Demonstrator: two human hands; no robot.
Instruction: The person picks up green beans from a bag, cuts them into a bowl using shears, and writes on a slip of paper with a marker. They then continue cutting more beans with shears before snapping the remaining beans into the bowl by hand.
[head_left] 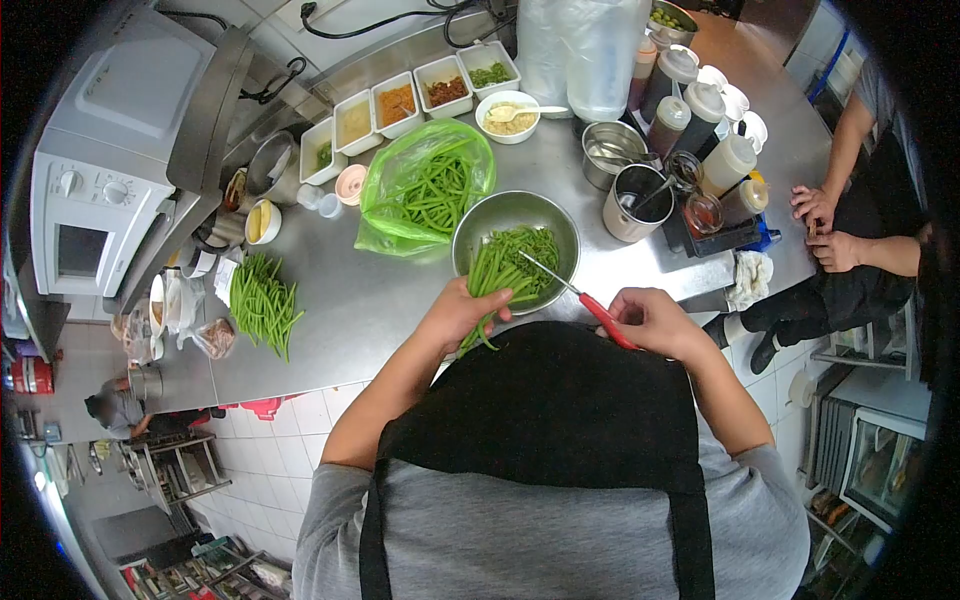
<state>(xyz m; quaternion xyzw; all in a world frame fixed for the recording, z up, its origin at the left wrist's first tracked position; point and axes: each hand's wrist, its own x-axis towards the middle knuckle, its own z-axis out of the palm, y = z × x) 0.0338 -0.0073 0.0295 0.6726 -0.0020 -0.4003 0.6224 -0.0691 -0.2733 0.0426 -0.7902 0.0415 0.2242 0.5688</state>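
Note:
My left hand [462, 310] is closed around a bunch of green beans [488, 270], whose tips reach over the near rim of a steel bowl [571, 232]. Short cut bean pieces [533, 243] lie inside that bowl. In my right hand [650, 318] is a pair of red-handled scissors [598, 308], with the blades pointing into the bowl beside the bunch. Behind the bowl, a green plastic bag [374, 220] lies open with more long beans [435, 190] in it. Further left, a loose pile of beans [262, 302] rests on the steel counter [330, 300].
White trays of chopped ingredients [397, 103] line the back beside a small bowl with a spoon [507, 117]. Sauce bottles [728, 163] and steel pots [638, 203] crowd the right. A microwave [95, 200] stands left. Another person's hands [828, 228] are at the right edge.

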